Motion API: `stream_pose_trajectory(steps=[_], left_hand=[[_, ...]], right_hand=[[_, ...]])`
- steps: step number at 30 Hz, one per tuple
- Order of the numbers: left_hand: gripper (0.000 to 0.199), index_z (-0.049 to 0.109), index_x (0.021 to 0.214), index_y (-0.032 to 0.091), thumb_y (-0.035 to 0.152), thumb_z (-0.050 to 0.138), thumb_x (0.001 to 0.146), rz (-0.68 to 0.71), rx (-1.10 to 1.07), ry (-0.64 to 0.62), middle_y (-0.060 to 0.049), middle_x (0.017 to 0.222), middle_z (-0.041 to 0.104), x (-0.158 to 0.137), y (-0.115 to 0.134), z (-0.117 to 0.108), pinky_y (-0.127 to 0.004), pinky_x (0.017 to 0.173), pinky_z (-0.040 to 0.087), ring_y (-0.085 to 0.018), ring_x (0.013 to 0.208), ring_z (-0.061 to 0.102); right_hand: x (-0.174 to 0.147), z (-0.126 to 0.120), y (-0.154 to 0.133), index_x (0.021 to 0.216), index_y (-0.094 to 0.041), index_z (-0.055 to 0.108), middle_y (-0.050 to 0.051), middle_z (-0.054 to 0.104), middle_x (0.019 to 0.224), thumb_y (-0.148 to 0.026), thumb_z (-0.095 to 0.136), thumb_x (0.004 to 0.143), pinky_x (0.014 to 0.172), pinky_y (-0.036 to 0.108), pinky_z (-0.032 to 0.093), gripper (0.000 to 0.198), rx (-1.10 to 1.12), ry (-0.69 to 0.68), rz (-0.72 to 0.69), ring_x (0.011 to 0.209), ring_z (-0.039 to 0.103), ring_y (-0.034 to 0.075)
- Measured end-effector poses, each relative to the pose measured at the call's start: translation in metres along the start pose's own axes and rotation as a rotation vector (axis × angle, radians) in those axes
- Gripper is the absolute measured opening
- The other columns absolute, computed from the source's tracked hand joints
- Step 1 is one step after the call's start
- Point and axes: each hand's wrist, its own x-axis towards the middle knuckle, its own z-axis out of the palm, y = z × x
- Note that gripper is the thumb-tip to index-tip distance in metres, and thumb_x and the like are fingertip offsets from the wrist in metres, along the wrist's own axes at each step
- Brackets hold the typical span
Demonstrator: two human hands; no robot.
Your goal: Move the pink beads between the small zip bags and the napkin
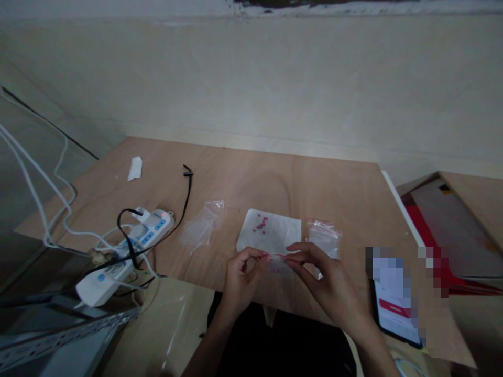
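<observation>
Between my two hands is a small clear zip bag with a reddish strip along its top edge and a few pinkish specks low in it. My left hand pinches the bag's left top corner between thumb and fingers. At the other corner, my right hand grips the edge with thumb and index finger. Just beyond the hands lies a white sheet bearing several tiny red pieces. More clear zip bags lie right of the sheet, partly behind my right hand.
Crumpled clear bags lie on the wooden board to the left. Further left are a white power strip with tangled cables and a white scrap. A phone rests at right, near a red-edged box.
</observation>
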Motion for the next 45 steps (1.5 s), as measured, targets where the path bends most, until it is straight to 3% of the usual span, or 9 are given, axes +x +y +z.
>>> stream_pose_trajectory(steps=[10,14,16,20,26,32,35,40,45], left_hand=[[0.018,0.065,0.075,0.018,0.034,0.062,0.084,0.119,0.087,-0.019,-0.004,0.07,0.069,-0.011,0.017,-0.004,-0.026,0.065,0.051,-0.017,0.068,0.064],[0.017,0.064,0.076,0.017,0.031,0.059,0.085,0.149,0.122,-0.026,-0.004,0.07,0.068,-0.01,0.022,0.0,-0.025,0.065,0.051,-0.016,0.069,0.064],[0.016,0.066,0.081,0.016,0.03,0.059,0.085,0.133,0.108,-0.074,-0.005,0.075,0.07,-0.012,0.023,0.001,-0.025,0.068,0.052,-0.016,0.073,0.066],[0.016,0.07,0.08,0.016,0.03,0.062,0.085,0.092,0.053,-0.185,-0.006,0.077,0.074,-0.012,0.023,0.001,-0.025,0.071,0.053,-0.017,0.074,0.069],[0.02,0.07,0.073,0.015,0.027,0.06,0.086,0.178,0.15,-0.112,-0.005,0.07,0.071,-0.01,0.029,-0.001,-0.026,0.067,0.052,-0.016,0.067,0.067],[0.018,0.071,0.079,0.019,0.028,0.059,0.089,0.208,0.213,-0.265,-0.003,0.075,0.074,-0.014,0.026,-0.008,-0.026,0.07,0.054,-0.015,0.071,0.069],[0.021,0.069,0.1,0.021,0.034,0.066,0.084,0.329,0.399,-0.292,-0.006,0.093,0.074,-0.006,0.018,-0.03,-0.034,0.082,0.053,-0.02,0.089,0.068],[0.066,0.051,0.13,0.02,0.045,0.073,0.073,0.366,0.94,-0.069,-0.014,0.127,0.061,0.037,-0.001,-0.105,-0.051,0.101,0.043,-0.032,0.119,0.055],[0.073,0.046,0.135,0.019,0.043,0.073,0.072,0.204,1.245,-0.142,-0.015,0.142,0.05,0.074,-0.015,-0.153,-0.054,0.108,0.034,-0.035,0.131,0.045]], right_hand=[[-0.01,0.011,0.002,0.115,-0.025,0.05,0.001,0.075,0.08,-0.033,0.073,0.076,0.074,0.03,0.056,0.046,0.313,0.127,0.07,0.079,0.072,0.019],[-0.009,0.017,0.003,0.081,-0.02,0.07,0.005,0.075,0.073,-0.036,0.072,0.075,0.066,0.028,0.055,0.017,0.289,0.124,0.071,0.071,0.071,0.019],[-0.01,0.018,0.004,0.068,-0.019,0.071,0.004,0.073,0.067,-0.036,0.069,0.078,0.063,0.026,0.054,0.019,0.237,0.142,0.044,0.067,0.069,0.018],[-0.013,0.018,0.004,0.07,-0.02,0.074,0.004,0.073,0.068,-0.035,0.067,0.08,0.063,0.024,0.053,0.02,0.185,0.119,0.022,0.067,0.068,0.017],[-0.01,0.022,0.003,0.074,-0.02,0.076,0.004,0.074,0.068,-0.037,0.065,0.082,0.063,0.023,0.054,0.022,0.189,0.125,0.02,0.066,0.069,0.017],[-0.014,0.015,-0.002,0.07,-0.021,0.077,0.004,0.074,0.067,-0.034,0.064,0.081,0.06,0.024,0.056,0.021,0.161,0.091,0.022,0.063,0.07,0.018],[-0.011,-0.007,0.009,0.074,-0.02,0.076,0.004,0.073,0.062,-0.036,0.067,0.076,0.051,0.024,0.053,0.018,0.158,0.165,0.061,0.054,0.067,0.018],[0.009,-0.06,0.061,0.097,-0.018,0.068,0.0,0.066,0.057,-0.043,0.069,0.071,0.041,0.025,0.044,0.036,-0.067,0.5,0.164,0.039,0.054,0.014],[0.032,-0.087,0.113,0.093,-0.017,0.07,0.008,0.07,0.066,-0.051,0.055,0.077,0.053,0.033,0.051,0.041,-0.407,0.478,0.188,0.056,0.066,0.023]])
